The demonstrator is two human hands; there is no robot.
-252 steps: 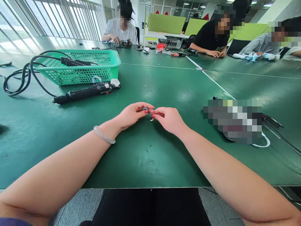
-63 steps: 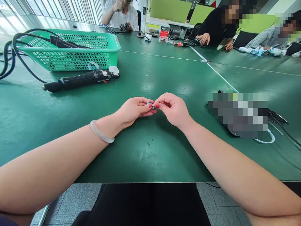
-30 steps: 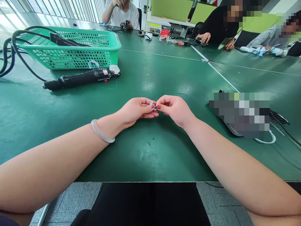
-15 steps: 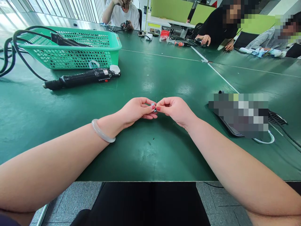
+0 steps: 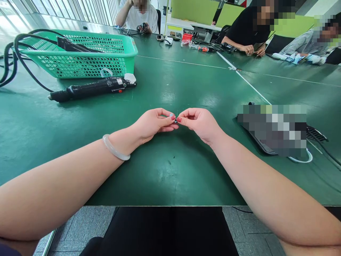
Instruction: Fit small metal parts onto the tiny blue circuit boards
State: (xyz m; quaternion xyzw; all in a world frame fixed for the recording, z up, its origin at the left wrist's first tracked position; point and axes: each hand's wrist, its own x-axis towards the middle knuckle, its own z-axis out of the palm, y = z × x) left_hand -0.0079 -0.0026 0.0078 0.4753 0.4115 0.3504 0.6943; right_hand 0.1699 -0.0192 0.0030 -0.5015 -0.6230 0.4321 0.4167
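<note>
A tiny metallic part, too small to be identified further, is pinched between the fingertips of both hands just above the middle of the green desk. The left hand is closed on it with thumb and forefinger, the remaining fingers curled under, and a pale bangle is worn on that wrist. The right hand is closed in the same way, its thumb and forefinger brought tip to tip against those of the left, so that the part is almost wholly hidden. Both forearms are laid on the desk. Well apart to the left, a black electric screwdriver is laid flat, just in front of a green mesh basket, over whose rim a black cable is looped. To the right, a blurred-out object is seen on the desk, with a white cable loop beside it. At the far side, three other people are seated, their hands occupied with small items; a red container is set among these.
</note>
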